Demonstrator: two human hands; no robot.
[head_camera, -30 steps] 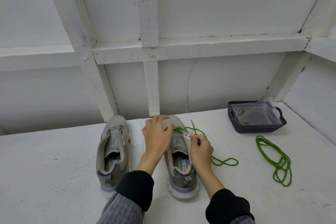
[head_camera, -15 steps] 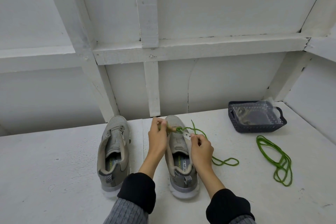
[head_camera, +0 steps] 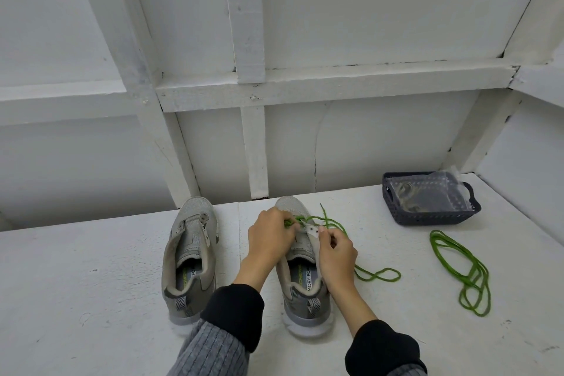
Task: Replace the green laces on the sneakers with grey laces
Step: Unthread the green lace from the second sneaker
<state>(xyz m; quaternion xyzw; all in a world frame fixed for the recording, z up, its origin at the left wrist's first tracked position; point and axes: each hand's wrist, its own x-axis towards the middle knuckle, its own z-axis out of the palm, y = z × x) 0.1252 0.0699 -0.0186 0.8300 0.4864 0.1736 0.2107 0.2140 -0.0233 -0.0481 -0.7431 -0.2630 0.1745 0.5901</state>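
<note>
White-painted boards back a white bench where two grey sneakers sit heel-toward-camera at lower centre.

On the right sneaker the left hand pinches the green lace near the toe, likely to draw it from the last eyelets, while the right hand seems to pinch the eyelet flap to steady it. The left sneaker is already unlaced; its green lace lies discarded at right. Grey laces apparently wait bagged in the basket, upper right.
</note>
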